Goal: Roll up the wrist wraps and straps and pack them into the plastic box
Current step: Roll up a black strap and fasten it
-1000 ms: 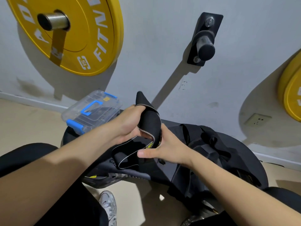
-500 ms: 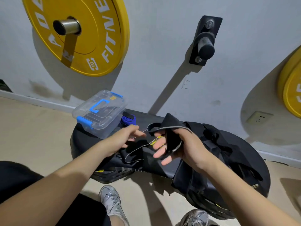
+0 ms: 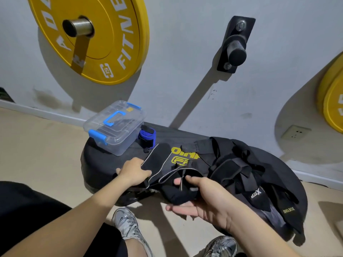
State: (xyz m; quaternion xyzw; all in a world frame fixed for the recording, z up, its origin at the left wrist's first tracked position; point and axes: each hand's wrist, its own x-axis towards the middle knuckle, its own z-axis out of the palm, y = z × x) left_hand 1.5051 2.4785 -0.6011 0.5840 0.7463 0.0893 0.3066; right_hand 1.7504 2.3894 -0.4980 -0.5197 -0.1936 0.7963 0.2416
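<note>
A black wrap with grey edging and yellow lettering lies spread on a black weight plate. My left hand presses its left end down. My right hand holds the wrap's other end, thumb on top and fingers underneath. A clear plastic box with blue latches and handle stands shut on the plate's far left. A rolled blue wrap stands beside the box. More black straps lie in a heap to the right.
Yellow weight plates hang on the wall at upper left and at the right edge. A black wall peg sticks out between them. My grey shoes are on the floor below the black plate.
The wrap went from held up in both hands to laid out flat on the plate. My left hand moved down onto its left end; my right hand lowered with the other end.
</note>
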